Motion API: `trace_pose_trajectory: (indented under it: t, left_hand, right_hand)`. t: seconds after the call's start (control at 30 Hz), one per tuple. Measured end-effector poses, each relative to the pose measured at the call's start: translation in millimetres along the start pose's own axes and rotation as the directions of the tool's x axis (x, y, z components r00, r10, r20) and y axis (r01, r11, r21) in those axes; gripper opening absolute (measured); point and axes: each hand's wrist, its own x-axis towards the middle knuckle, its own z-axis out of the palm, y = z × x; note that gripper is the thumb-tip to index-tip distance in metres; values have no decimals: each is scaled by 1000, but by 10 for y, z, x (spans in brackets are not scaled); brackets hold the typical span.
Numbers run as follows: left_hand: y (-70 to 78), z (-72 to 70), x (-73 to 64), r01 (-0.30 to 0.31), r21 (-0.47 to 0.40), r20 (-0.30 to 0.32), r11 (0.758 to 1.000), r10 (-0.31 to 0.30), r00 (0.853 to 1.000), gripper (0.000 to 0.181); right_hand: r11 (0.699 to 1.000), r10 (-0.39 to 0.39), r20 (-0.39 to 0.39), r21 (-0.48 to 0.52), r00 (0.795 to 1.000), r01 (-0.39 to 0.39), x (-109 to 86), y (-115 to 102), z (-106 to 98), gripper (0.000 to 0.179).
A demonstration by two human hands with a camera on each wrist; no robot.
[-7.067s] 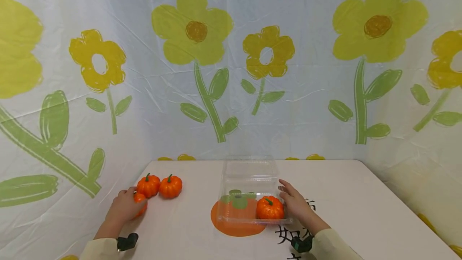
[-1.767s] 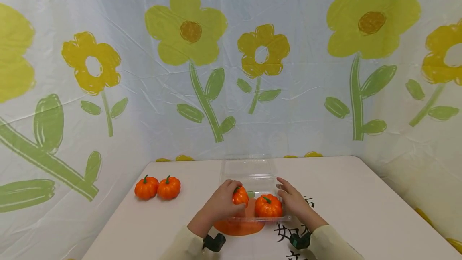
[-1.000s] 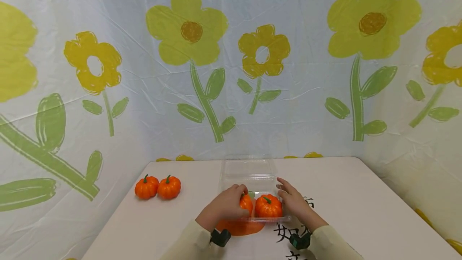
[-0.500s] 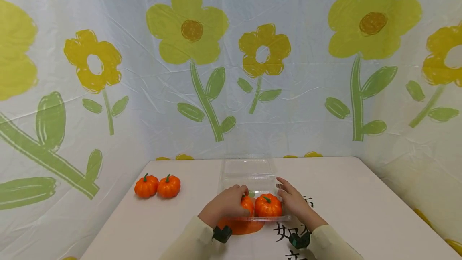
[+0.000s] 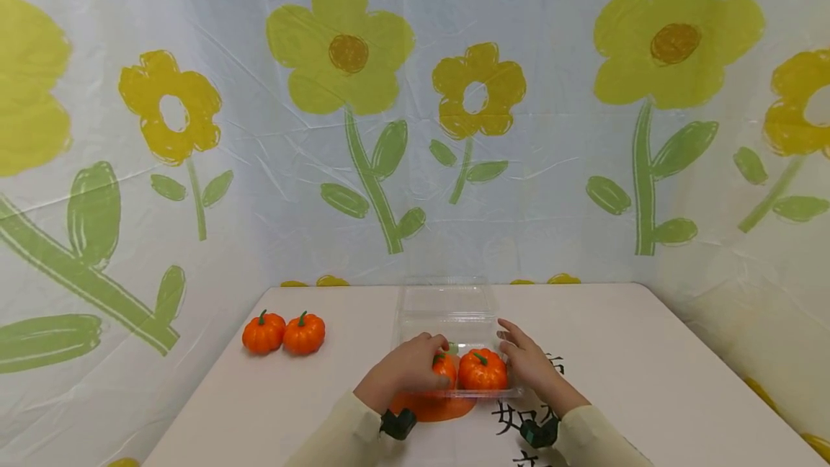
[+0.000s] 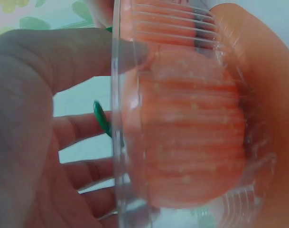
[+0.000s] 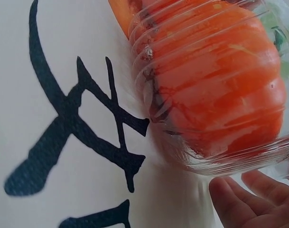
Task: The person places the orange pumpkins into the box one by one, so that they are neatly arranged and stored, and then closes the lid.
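A clear plastic clamshell box (image 5: 447,301) lies open, its lid towards the back. Two small orange toy pumpkins are in its base. My left hand (image 5: 413,365) reaches over the near left rim and holds the left pumpkin (image 5: 444,369), partly hidden behind the fingers. In the left wrist view the thumb rests against that pumpkin (image 6: 187,128) and the fingers pass beyond its green stem. Beside it sits the right pumpkin (image 5: 483,370), stem up. My right hand (image 5: 528,362) is at the box's right side, its fingertips by the clear wall (image 7: 215,166), fingers loosely extended.
Two more pumpkins, one on the left (image 5: 264,332) and another touching it (image 5: 304,333), stand at the table's back left. The white tabletop (image 5: 603,352) bears an orange print (image 5: 434,407) and black characters (image 5: 512,415). A flowered cloth (image 5: 558,164) hangs behind.
My left hand took a pumpkin from the group at left, brought it across and lowered it into the box's left half. Lately it barely moves. The right hand stays by the box.
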Motion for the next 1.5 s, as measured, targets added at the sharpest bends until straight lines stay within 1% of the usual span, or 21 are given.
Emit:
trace_pose_trajectory:
  t: [0.1, 0.2, 0.33, 0.4, 0.5, 0.57, 0.73, 0.8, 1.0, 1.13, 1.2, 1.3, 1.5]
  left_hand:
    - [-24, -26, -44, -10, -3, -25, 1000, 10, 1000, 55]
    - [-90, -55, -68, -35, -9, -71, 999, 34, 997, 50]
    - [-194, -108, -91, -64, -29, -152, 998, 59, 987, 41]
    - [-241, -134, -103, -57, -32, -195, 998, 50, 980, 37]
    - [-310, -162, -124, -34, -31, -267, 999, 25, 963, 32]
    - [-356, -176, -146, -24, -30, -313, 999, 13, 950, 30]
    - [-459, -206, -211, -22, 1, -413, 1000, 21, 911, 25]
    - [-495, -214, -230, -12, 16, -440, 1000, 18, 898, 24]
    - [-602, -220, -266, 56, 21, -492, 998, -39, 870, 24]
    - [-683, -214, -283, 98, 37, -522, 994, -64, 851, 23]
    - [-720, -215, -299, 117, 50, -542, 992, -72, 837, 22]
    - [-769, -226, -329, 130, 50, -570, 990, -78, 818, 21]
    - [-883, -266, -388, 144, 47, -593, 989, -88, 800, 22]
  right_hand:
    - [1000, 6, 4, 6, 1000, -6, -3, 3, -2, 53]
    - [1000, 11, 9, 16, 1000, -11, -14, 2, -12, 53]
    - [1000, 3, 10, 12, 1000, -3, -26, -4, -31, 53]
    - [1000, -6, 7, 4, 1000, 6, -19, -6, -39, 53]
    - [1000, -16, 2, 1, 1000, 16, -5, -17, -47, 53]
    - [1000, -13, 5, 5, 1000, 13, -1, -21, -47, 53]
    - [1000, -6, 12, 13, 1000, 5, -10, -31, -33, 53]
    - [1000, -6, 12, 9, 1000, 6, -12, -28, -24, 53]
    - [1000, -6, 2, 2, 1000, 6, -6, -10, -7, 53]
    - [1000, -3, -1, 1, 1000, 3, -4, -11, -4, 53]
    - [1000, -3, -1, 1, 1000, 3, -8, -11, -2, 53]
    - [1000, -10, 1, 1, 1000, 10, -23, -19, 0, 53]
    - [1000, -15, -5, 11, 1000, 15, -44, -26, 5, 53]
